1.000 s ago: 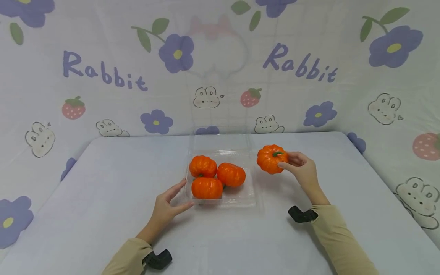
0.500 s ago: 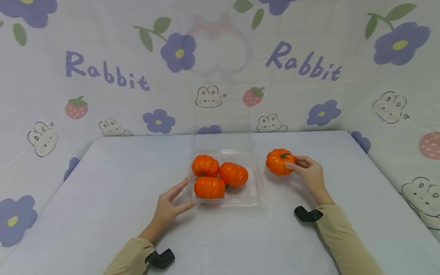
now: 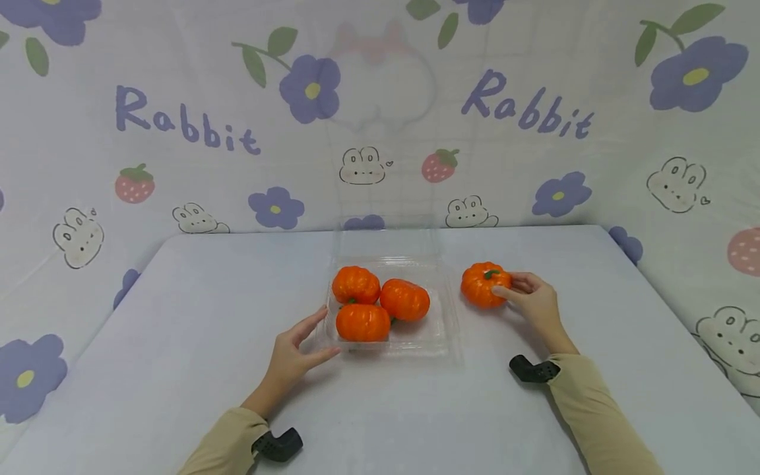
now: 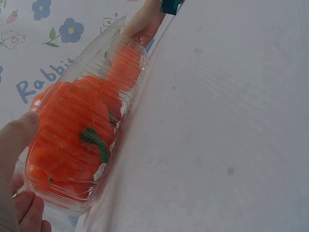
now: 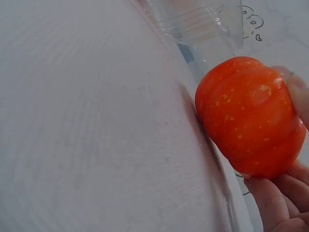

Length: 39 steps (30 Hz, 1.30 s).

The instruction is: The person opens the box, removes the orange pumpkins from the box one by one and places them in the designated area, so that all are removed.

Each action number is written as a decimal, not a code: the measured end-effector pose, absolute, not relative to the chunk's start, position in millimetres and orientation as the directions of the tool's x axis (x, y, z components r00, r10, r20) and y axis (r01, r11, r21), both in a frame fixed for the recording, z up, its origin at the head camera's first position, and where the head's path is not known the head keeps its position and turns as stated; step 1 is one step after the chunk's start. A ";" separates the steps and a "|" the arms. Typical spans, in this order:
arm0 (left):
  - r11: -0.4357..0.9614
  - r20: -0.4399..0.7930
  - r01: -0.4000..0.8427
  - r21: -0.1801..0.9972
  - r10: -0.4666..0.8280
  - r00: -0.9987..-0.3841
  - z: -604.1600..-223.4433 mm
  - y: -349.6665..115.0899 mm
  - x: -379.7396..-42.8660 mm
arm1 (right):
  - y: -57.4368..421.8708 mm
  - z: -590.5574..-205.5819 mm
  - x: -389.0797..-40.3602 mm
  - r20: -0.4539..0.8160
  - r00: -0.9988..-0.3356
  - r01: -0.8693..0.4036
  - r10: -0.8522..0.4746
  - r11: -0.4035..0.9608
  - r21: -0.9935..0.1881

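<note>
In the head view, my right hand (image 3: 534, 300) grips an orange toy pumpkin (image 3: 483, 285) with a green stem, just right of a clear plastic box (image 3: 418, 336). The right wrist view shows the thumb and fingers around the sides of this pumpkin (image 5: 251, 116), close to the white tabletop; whether it touches the surface is hard to tell. My left hand (image 3: 287, 356) holds the box at its front left corner, thumb in front and fingers along the side. Three more orange pumpkins (image 3: 363, 323) lie together in the left and middle of the box.
The box's clear lid (image 3: 388, 243) stands open at the back. A white cloth covers the table (image 3: 178, 330). Behind rises a patterned curtain (image 3: 380, 99) with flowers, rabbits and strawberries. Black wrist mounts (image 3: 278, 445) sit at both cuffs.
My right hand has brought the pumpkin slightly to the right and lower, nearer the tabletop. The left hand stays at the box, and the head view has shifted a little.
</note>
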State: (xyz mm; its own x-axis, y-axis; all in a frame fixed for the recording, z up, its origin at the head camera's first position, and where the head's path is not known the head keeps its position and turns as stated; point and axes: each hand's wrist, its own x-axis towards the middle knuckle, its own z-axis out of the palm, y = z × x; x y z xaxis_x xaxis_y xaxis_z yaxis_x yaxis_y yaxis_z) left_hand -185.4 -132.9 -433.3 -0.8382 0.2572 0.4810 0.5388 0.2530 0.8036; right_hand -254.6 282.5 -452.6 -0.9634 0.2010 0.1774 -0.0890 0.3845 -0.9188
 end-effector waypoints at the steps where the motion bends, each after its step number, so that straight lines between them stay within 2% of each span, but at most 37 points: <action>1: 0.253 0.481 0.539 0.803 0.258 -0.838 -433.3 -133.0 -185.3 | 282.4 -452.5 -254.6 0.167 -0.967 -0.083 0.194 0.382 -0.920; 12: 0.256 0.479 0.536 0.804 0.256 -0.840 -432.5 -133.7 -185.8 | 282.8 -452.3 -254.0 0.115 -0.984 -0.053 0.138 0.389 -0.920; 22: 0.267 0.470 0.528 0.807 0.251 -0.846 -431.2 -133.1 -184.6 | 282.9 -443.0 -249.7 0.074 -0.990 -0.009 0.117 0.472 -0.881; 25: 0.266 0.455 0.512 0.817 0.247 -0.855 -430.8 -133.2 -183.7 | 282.4 -441.1 -249.4 0.085 -0.990 -0.026 0.112 0.452 -0.892; 31: 0.265 0.468 0.526 0.808 0.252 -0.847 -430.6 -133.2 -184.3 | 280.4 -439.6 -249.3 0.119 -0.986 -0.076 0.114 0.327 -0.942; 39: 0.263 0.453 0.510 0.819 0.250 -0.856 -429.1 -133.4 -183.7 | 279.8 -440.6 -249.8 0.240 -0.966 -0.198 0.095 0.324 -0.925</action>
State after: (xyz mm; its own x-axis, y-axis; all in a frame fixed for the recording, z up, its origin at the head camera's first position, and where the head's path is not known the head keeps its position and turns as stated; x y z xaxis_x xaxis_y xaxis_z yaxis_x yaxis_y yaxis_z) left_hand -183.7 -133.4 -429.1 -0.8557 0.2503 0.4529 0.5102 0.2626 0.8190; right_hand -249.8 279.8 -440.6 -0.9660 0.0954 0.2405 -0.1983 0.3238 -0.9251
